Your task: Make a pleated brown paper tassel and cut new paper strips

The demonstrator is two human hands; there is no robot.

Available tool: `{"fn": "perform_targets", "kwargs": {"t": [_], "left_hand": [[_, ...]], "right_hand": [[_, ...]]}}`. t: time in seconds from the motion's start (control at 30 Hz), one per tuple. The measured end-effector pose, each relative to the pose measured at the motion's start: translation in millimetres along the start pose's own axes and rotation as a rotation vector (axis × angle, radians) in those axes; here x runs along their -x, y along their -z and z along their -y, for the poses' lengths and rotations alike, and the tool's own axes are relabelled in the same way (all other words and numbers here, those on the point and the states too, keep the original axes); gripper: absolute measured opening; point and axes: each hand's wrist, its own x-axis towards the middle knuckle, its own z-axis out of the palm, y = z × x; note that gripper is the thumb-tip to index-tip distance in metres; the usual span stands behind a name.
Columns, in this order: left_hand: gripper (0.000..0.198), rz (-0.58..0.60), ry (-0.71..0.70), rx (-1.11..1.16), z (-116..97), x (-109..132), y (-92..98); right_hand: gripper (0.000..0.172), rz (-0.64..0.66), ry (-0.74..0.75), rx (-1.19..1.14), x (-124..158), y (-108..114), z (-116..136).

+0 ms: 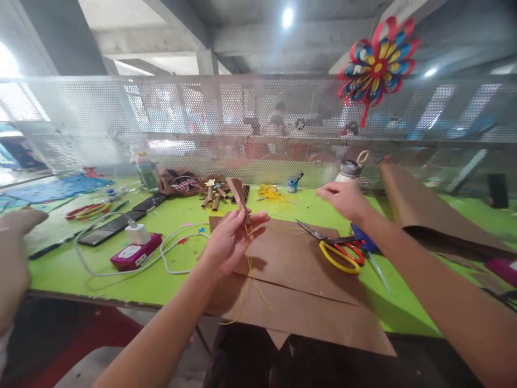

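Observation:
My left hand (232, 237) is closed on a folded brown paper strip (239, 196) that stands upright above the table, with thin yellow string (248, 269) hanging down from it. Off to the right, my right hand (343, 198) hovers over the table with its fingers loosely curled and nothing visible in them; it is near the scissors (337, 249) with red and yellow handles. Brown paper sheets (299, 280) lie under both hands on the green table (177, 215).
A pink device with a white charger and cable (135, 250) sits at left, beside dark phones (109, 229). Brown rolls (214, 196), yellow string (269, 191), a small blue pot (292, 186) and a bottle (350, 170) stand at the back. Another person's arm (16, 253) is at far left. A paper pinwheel (377, 62) hangs on the mesh screen.

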Motion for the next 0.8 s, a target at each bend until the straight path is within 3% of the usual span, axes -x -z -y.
{"fn": "perform_targets", "kwargs": {"t": [0.23, 0.4, 0.5, 0.57, 0.6, 0.67, 0.7, 0.73, 0.8], "left_hand": [[0.022, -0.054, -0.074, -0.069, 17.2, -1.1, -10.1], [0.021, -0.095, -0.082, -0.056, 30.2, 13.6, -11.5], [0.024, -0.079, -0.022, -0.205, 32.4, 26.8, 5.6], [0.023, -0.143, -0.025, -0.466, 24.7, 37.0, 21.7], [0.021, -0.223, -0.093, -0.626, 18.1, 42.0, 28.2], [0.015, -0.278, -0.185, -0.715, 1.7, 49.9, 33.3], [0.011, -0.295, -0.32, -0.838, -6.5, 52.2, 30.6], [0.01, -0.258, -0.432, -0.954, -13.7, 53.1, 24.7], [0.017, -0.007, -0.469, -1.153, -23.2, 50.4, 6.6]], "right_hand": [[0.025, 0.438, 0.112, -0.55, 39.3, -79.2, 83.5], [0.02, 0.454, -0.063, -0.7, 54.8, -105.5, 96.3], [0.022, 0.558, -0.17, -0.689, 58.0, -107.1, 84.8], [0.02, 0.628, -0.211, -0.58, 55.7, -99.1, 72.5], [0.019, 0.657, -0.213, -0.491, 53.6, -92.7, 66.6], [0.017, 0.735, -0.146, -0.278, 49.1, -77.6, 58.2], [0.016, 0.789, -0.071, -0.167, 47.1, -70.1, 56.7], [0.016, 0.849, 0.018, -0.064, 45.6, -63.3, 57.2], [0.017, 0.952, 0.173, 0.071, 44.1, -52.2, 63.5]]}}
